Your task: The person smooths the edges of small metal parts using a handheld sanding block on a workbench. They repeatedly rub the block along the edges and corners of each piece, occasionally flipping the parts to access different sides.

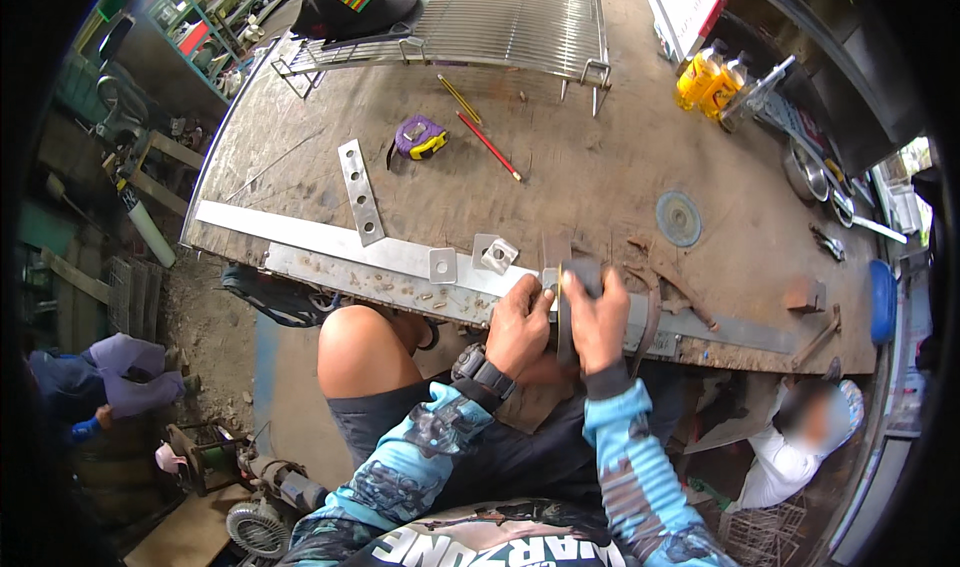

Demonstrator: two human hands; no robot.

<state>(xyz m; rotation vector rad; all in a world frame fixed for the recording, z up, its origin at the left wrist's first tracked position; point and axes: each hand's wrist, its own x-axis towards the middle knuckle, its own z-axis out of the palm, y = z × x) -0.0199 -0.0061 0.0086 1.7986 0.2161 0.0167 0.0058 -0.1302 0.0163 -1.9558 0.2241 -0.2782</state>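
Observation:
At the near edge of the wooden table, my left hand (518, 322) is closed, its fingertips pinched on a small pale metal plate (550, 278), mostly hidden. Right beside it, my right hand (598, 322) is wrapped round a dark, flat, strip-like tool (564, 322) that stands against the plate; its exact kind I cannot make out. Just left of my hands lie a square metal plate with a hole (442, 265) and another holed plate (498, 254). A long metal flat bar (300, 229) runs along the edge, with a perforated metal strip (360, 192) lying partly over it.
Farther back are a purple-yellow tape measure (420, 139), a red pencil (488, 145), a yellow pencil (459, 99), a wire rack (500, 27) and a black cap (350, 9). A grinding disc (679, 218) and yellow bottles (710, 82) are rightward. A person (800, 447) sits low at right.

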